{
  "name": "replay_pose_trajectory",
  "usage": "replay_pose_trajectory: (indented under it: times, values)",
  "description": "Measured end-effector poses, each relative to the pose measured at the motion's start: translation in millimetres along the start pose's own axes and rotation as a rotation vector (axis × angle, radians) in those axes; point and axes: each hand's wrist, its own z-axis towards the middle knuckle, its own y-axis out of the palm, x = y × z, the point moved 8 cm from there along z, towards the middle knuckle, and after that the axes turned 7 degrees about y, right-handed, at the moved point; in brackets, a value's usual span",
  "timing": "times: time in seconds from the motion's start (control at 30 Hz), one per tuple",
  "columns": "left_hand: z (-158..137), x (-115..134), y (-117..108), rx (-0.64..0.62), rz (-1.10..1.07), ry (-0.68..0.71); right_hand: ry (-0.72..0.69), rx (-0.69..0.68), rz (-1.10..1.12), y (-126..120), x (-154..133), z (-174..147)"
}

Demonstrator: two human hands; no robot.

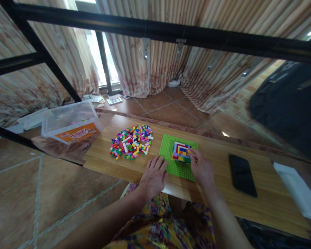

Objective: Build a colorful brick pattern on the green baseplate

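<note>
**brickfan22:** ok so what are the hands actually doing here?

**plankdesk:** left hand lies flat, palm down, fingers spread and apart, nothing gripped. It rests on the tabletop with the fingertips touching the near left edge of the green baseplate, just below the middle of the frame. Right hand comes in from the lower right, forearm angled up toward the centre, fingers curled together and pinched against the right side of the multicoloured brick block. Can't tell if it's clamped hard or just pressing

**brickfan22:** and the block is where exactly?

**plankdesk:** standing on the baseplate, toward its far right part, centre of the frame. Looks like stacked layers of red, yellow, blue, white and green

**brickfan22:** what else is on the tabletop?

**plankdesk:** a loose pile of small bricks left of the baseplate, near it but not touching. A black phone lies flat to the right, well apart from the hand. A white box sits at the far right edge of the frame. The tabletop is light wood grain

**brickfan22:** room?

**plankdesk:** terracotta tiled floor, striped curtains across the top, a window in the upper left. A clear plastic tub with an orange label sits left of the tabletop, on what I can't tell. A black metal frame bar runs across the top, and a dark bag-like shape is on the right. Floral yellow-purple clothing shows at the bottom
</note>
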Motion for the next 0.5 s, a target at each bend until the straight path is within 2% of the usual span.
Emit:
replay_pose_trajectory:
  times: [0.3, 0.5]
  values:
    - [-0.3, -0.5, 0.8, 0.008, 0.003, 0.001, -0.025, -0.013, 0.056, 2.1, 1.4, -2.7]
    - [-0.8, -0.1, 1.3, 0.010, -0.001, 0.006, -0.020, 0.099, 0.187, 0.9, 1.7, -14.0]
